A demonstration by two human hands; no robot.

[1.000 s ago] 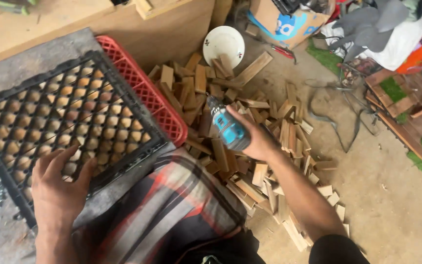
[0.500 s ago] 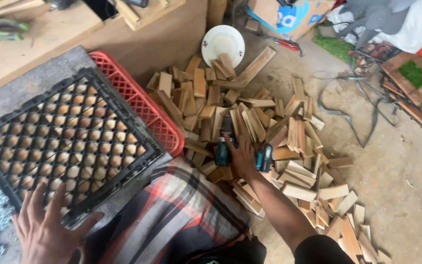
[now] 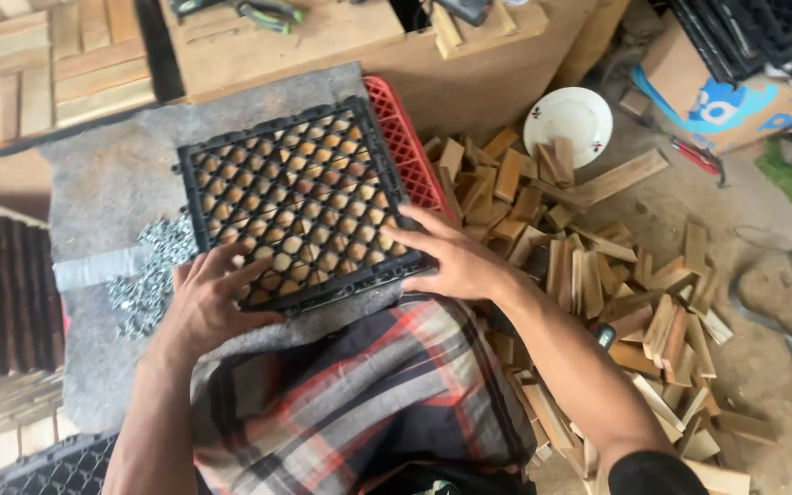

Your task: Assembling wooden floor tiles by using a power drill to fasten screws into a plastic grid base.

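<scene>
A square black plastic grid [image 3: 297, 197] with wooden slats showing through its holes lies on a grey felt-covered board [image 3: 107, 192]. My left hand [image 3: 205, 298] rests flat on the grid's near left corner with fingers spread. My right hand [image 3: 451, 257] lies on the grid's near right corner, fingers spread over its edge. Neither hand holds anything. A heap of small silver screws [image 3: 144, 275] sits just left of my left hand.
A red crate [image 3: 405, 151] pokes out from under the board. A pile of short wooden slats [image 3: 588, 266] covers the floor at right, with a white plate [image 3: 567, 119] and a cardboard box [image 3: 717, 87] beyond. Wooden tiles [image 3: 48, 64] lie at top left.
My right hand has let go of the blue power tool on the slat pile and come over onto the grid's near right corner. The view has shifted toward the grid.
</scene>
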